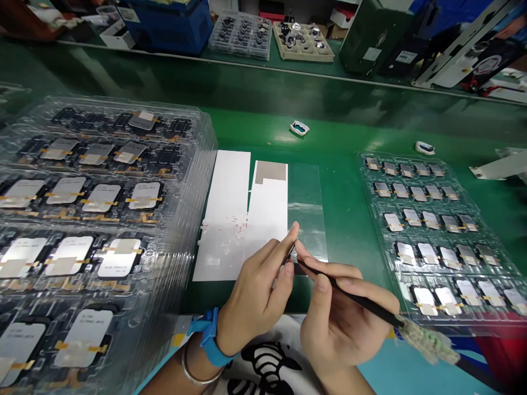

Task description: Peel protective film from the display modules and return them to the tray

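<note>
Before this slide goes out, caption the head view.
Between clear trays of silver-faced parts, the left hand pinches a small dark piece; the right hand holds a black tool close by.

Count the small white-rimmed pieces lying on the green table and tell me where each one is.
2. One white-rimmed piece lies beyond the left hand and right hand; the other, just past the far edge of the right-side tray. The hands could hide more.

A slim black tool [370,304] slants, tip near a small dark part [290,253].
</note>
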A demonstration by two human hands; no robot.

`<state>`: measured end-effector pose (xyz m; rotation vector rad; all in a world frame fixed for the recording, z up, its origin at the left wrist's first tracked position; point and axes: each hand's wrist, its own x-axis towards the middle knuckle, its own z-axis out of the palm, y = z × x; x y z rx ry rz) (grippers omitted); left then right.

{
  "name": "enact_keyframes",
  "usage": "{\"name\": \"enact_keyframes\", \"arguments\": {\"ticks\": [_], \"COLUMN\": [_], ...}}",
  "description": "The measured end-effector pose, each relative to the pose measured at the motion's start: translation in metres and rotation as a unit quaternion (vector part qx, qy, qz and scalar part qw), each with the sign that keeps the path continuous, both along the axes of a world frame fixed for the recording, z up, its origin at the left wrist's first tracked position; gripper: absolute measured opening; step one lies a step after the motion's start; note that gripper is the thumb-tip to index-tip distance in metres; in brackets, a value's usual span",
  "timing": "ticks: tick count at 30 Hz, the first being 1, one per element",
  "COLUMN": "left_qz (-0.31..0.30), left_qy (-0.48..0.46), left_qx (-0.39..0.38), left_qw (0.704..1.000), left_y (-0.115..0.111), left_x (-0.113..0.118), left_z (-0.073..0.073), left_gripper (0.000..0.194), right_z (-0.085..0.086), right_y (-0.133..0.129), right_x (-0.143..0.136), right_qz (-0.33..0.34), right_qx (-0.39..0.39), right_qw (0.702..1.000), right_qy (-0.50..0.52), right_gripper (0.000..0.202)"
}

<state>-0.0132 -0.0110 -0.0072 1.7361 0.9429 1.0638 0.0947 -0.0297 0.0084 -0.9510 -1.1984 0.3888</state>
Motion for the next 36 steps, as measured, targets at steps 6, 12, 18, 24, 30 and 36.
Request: {"name": "enact_keyframes", "arguments": {"ticks": [6,12,18,24,30,36], "left_qz": [0.005,0.000,-0.002,-0.002,0.003,0.017], "left_qy": [0.008,0.005,0.004,0.004,0.010,0.021], "left_qx": [0.006,0.005,-0.002,-0.001,-0.001,-0.004], "left_qw": [1.000,1.000,1.000,1.000,1.000,1.000], "left_y": [0.0016,0.0020,0.0000,0.0022,0.0026,0.0026], "left_x": [0.0009,0.0028,0.0019,0.0025,0.0029,0.0039], "left_z": [0.0006,0.0001,0.0015,0.0025,0.0031,0.0023], "left_gripper": [0.051,0.052,0.053,0.051,0.051,0.051], "right_z": [-0.0021,-0.0062,-0.0075,-0.0084,-0.0098,-0.0099], "right_y": [-0.0016,-0.0013,-0.0010,-0.0003,-0.0002,-0.0008], "right_x": [0.0004,-0.0021,-0.0034,-0.0023,-0.0005,0.0006], "right_qz": [0.005,-0.004,-0.011,-0.015,-0.016,0.001], "right_qx": [0.004,0.012,0.012,0.016,0.017,0.022], "right_qw": [1.000,0.999,0.999,1.000,1.000,1.000], "right_qy": [0.011,0.034,0.029,0.015,0.004,0.001], "right_gripper": [0.037,0.036,0.033,0.035,0.036,0.040]}}
